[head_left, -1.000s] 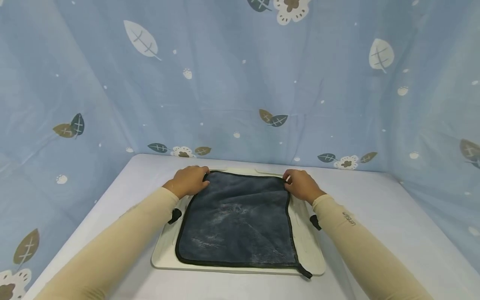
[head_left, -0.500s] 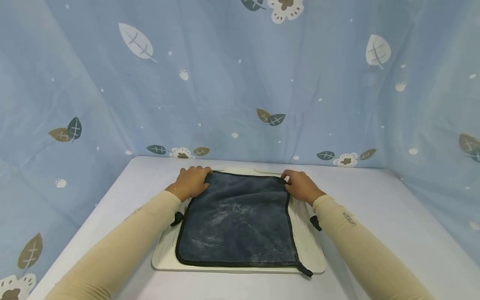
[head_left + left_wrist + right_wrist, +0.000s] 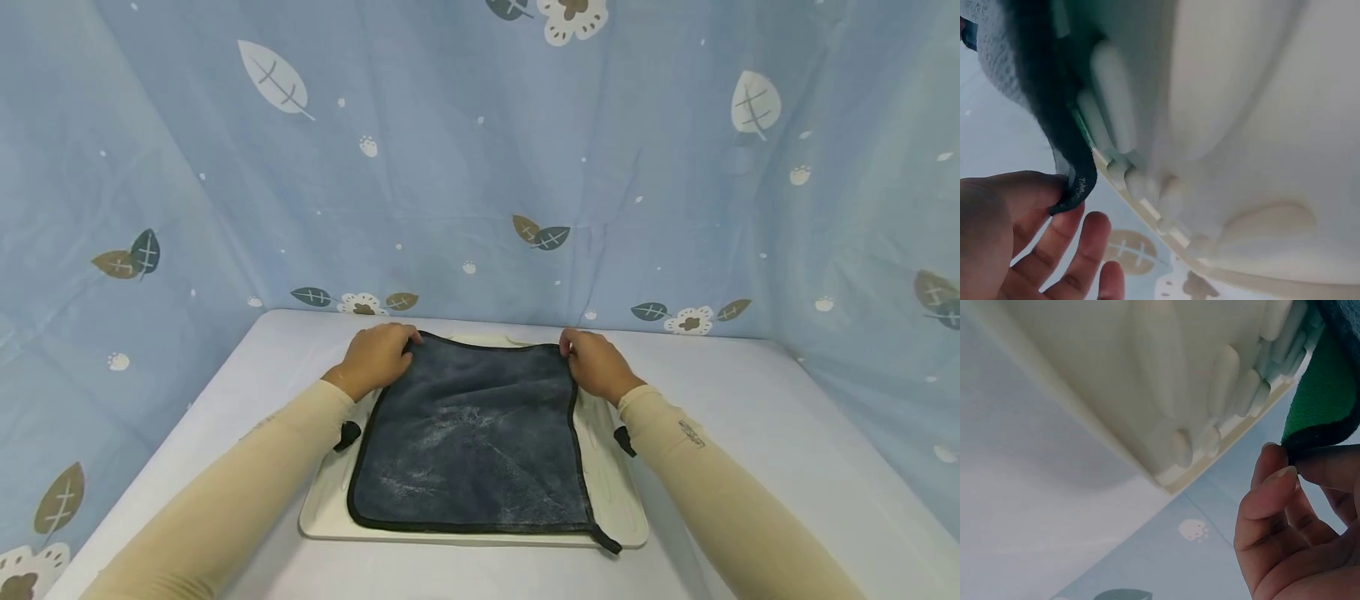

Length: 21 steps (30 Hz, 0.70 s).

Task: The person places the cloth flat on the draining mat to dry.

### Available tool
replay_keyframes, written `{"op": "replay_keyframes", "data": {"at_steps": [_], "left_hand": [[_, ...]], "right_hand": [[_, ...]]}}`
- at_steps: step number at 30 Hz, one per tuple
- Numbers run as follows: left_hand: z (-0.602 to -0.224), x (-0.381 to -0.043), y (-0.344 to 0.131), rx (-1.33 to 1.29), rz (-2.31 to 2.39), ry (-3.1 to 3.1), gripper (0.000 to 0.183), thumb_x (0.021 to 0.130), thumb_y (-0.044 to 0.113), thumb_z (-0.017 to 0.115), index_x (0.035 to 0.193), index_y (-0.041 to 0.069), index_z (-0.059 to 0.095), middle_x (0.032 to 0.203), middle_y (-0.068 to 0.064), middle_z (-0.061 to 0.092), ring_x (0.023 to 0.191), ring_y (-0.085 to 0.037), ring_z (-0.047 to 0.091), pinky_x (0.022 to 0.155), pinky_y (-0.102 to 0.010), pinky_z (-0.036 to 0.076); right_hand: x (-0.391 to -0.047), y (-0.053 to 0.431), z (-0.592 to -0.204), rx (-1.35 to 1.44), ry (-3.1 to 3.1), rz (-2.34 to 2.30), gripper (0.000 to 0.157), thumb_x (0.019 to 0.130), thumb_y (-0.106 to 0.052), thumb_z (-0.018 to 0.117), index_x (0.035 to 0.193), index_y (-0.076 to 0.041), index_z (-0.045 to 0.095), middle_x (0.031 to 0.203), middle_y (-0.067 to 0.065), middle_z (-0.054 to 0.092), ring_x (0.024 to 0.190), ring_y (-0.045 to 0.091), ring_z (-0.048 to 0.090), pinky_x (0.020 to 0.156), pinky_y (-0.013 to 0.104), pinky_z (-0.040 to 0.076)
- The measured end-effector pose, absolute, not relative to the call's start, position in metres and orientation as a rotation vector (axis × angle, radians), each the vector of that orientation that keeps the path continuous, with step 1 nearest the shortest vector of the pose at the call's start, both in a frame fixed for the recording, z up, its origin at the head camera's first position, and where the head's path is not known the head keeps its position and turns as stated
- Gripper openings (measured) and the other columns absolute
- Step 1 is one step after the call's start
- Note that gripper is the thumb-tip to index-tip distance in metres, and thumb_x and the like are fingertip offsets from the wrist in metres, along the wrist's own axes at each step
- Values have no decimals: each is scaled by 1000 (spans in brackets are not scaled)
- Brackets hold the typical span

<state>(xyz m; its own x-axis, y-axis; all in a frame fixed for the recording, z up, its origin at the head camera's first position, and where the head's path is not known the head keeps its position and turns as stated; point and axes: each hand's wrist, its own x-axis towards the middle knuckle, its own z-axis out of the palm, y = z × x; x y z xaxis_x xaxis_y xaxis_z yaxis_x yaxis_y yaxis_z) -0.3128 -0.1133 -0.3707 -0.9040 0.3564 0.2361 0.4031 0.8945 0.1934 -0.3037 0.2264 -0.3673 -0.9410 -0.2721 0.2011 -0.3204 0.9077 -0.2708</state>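
A dark grey-blue cloth [image 3: 465,433] with a black bound edge and a small loop at its near right corner lies over a cream plastic tray [image 3: 615,500]. My left hand [image 3: 375,358] pinches the cloth's far left corner between thumb and fingers; the left wrist view shows that corner [image 3: 1079,181] lifted off the tray. At the far right corner my right hand [image 3: 596,362] pinches the edge. A green underside [image 3: 1322,394] shows there in the right wrist view. Most of the tray's middle is hidden by the cloth.
Raised ridges [image 3: 1225,381] stand up from the tray's surface. The tray rests on a white-covered table [image 3: 750,433]. Behind the table hangs a blue curtain [image 3: 450,167] with leaf and flower prints.
Both hands have moved slightly up and away in the head view, raising the cloth's far corners. The far edge now sags between them. The near part of the cloth stays on the tray.
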Motion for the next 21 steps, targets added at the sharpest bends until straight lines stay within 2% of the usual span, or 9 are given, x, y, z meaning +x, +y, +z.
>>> {"op": "replay_keyframes", "data": {"at_steps": [4,12,17,21], "left_hand": [[-370,-314,-117,-559,-370,-2851,24,85,13,61,108,14,67,107,-8,67,69,-17,59,48,-27,37],[-365,-314,-121,-504,-377,-2839,24,85,12,62,108,14,67,88,-7,68,51,-14,45,42,-26,28],[-364,-314,-123,-490,-371,-2830,24,84,10,61,106,12,68,93,-9,69,55,-15,49,43,-27,30],[-366,-314,-125,-476,-367,-2846,23,84,10,61,106,11,68,99,-10,69,63,-18,58,46,-30,37]], "right_hand": [[-306,224,-365,466,-2899,431,15,88,-2,52,86,-9,65,88,6,66,79,20,61,72,39,49],[-309,220,-362,444,-2885,414,22,92,-5,48,98,-6,69,99,10,67,93,26,64,79,42,50],[-310,214,-363,436,-2923,399,27,92,-3,45,107,-4,68,109,12,66,102,27,62,85,42,50],[-311,210,-363,470,-2942,349,28,92,-4,45,111,-4,66,112,12,65,104,27,62,85,42,50]]}}
